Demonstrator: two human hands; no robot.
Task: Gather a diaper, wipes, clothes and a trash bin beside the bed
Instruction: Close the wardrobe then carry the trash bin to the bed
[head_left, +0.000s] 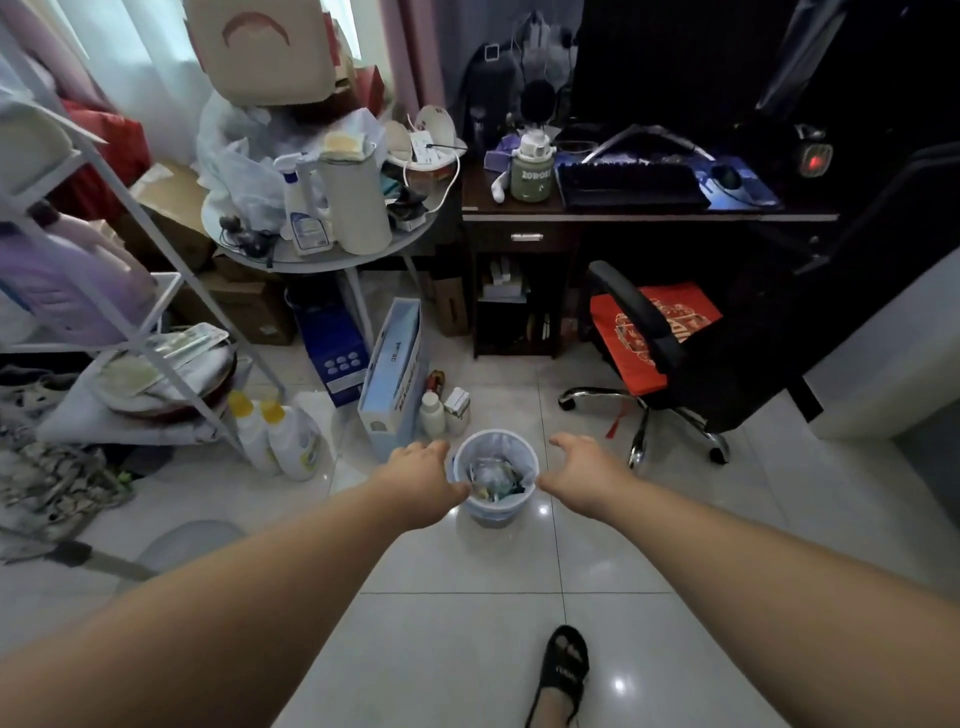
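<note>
Pale tiled floor — w/ trash bin, two yellow-capped bottles, blue box, office chair.

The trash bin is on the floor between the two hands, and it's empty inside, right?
Not quite. The trash bin does stand on the floor between the left hand and the right hand, but it is not empty: the head view shows rubbish lying inside its liner bag.
</note>
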